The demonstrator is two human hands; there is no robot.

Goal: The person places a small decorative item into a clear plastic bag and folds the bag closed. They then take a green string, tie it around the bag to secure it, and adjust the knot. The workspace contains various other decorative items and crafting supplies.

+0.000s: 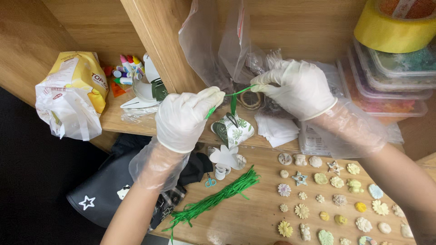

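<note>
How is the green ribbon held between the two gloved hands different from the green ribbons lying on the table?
The held ribbon is a single strand, pulled between the left hand and the right hand above a leaf-print pouch; the ribbon bundle holds many strands. The held ribbon is raised; the ribbon bundle lies loose on the table, untouched. Both are thin and green.

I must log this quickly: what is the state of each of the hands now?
Left hand: closed, pinching one end of the green ribbon.
Right hand: closed, pinching the ribbon's other end above the leaf-print gift box.
</note>
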